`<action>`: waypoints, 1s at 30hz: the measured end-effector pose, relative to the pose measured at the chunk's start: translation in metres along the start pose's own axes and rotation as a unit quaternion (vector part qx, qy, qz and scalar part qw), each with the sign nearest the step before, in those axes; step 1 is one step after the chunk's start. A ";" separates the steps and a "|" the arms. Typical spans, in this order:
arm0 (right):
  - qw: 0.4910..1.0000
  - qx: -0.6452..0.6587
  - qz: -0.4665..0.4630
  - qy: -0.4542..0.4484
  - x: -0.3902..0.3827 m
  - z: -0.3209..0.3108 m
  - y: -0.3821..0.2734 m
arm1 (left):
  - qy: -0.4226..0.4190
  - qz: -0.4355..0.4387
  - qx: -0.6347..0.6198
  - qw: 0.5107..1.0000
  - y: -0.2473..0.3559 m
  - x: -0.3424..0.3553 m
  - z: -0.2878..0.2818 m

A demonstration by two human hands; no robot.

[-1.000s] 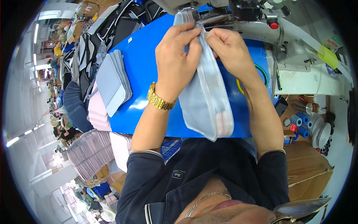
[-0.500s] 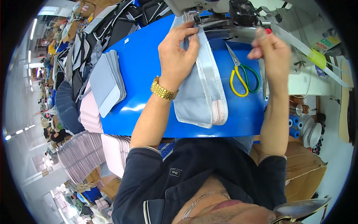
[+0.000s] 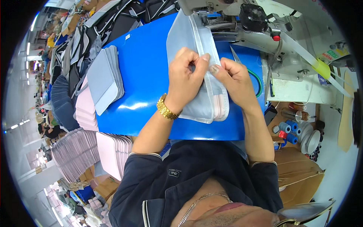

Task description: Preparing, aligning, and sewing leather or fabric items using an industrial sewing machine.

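A light grey-blue fabric piece [image 3: 196, 109] with pale bound edges and a pinkish strip at its near end lies lengthwise on the blue table. My left hand [image 3: 188, 73], wearing a gold watch at the wrist, pinches its bound edge. Close beside it, my right hand [image 3: 236, 80] has its thumb and curled fingers closed on the right edge of the same piece. The far end of the fabric reaches up beside the sewing machine [image 3: 242, 28]. Scissors [image 3: 259, 81] lie right of the fabric, partly covered by my right hand; a green handle and blade tip show.
Stacked grey-blue panels [image 3: 107, 77] sit on the left part of the blue tabletop [image 3: 141, 79]. Beyond them are pink stacks [image 3: 107, 151] and black-and-white fabric pieces [image 3: 113, 17]. Thread spools [image 3: 291, 128] and a cardboard box [image 3: 298, 170] stand low at right.
My right hand has come from the machine down to the fabric and gripped its edge. My left hand has slid nearer along the fabric, whose far end now shows apart from the needle area.
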State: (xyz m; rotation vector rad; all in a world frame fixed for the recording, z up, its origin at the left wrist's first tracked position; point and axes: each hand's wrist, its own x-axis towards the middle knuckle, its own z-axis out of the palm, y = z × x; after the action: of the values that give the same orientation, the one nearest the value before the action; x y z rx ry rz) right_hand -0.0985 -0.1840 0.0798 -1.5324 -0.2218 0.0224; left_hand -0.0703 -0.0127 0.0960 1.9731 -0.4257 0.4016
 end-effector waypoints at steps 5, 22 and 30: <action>1.000 0.011 -0.006 0.013 0.029 0.000 0.007 | 0.013 0.002 -0.030 0.999 -0.013 0.025 0.001; 0.922 -0.251 -0.050 0.289 -0.077 -0.202 -0.132 | -0.054 -0.042 -0.033 0.997 -0.043 0.057 -0.002; 0.697 -0.524 -0.148 0.466 -0.020 -0.426 -0.217 | 0.003 -0.007 -0.054 0.999 -0.044 0.049 0.003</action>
State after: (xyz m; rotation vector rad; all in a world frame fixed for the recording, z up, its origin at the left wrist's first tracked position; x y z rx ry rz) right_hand -0.0786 -0.6166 0.2825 -2.3876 0.4397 -1.3350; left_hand -0.0062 -0.0034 0.0824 1.8696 -0.4210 0.3670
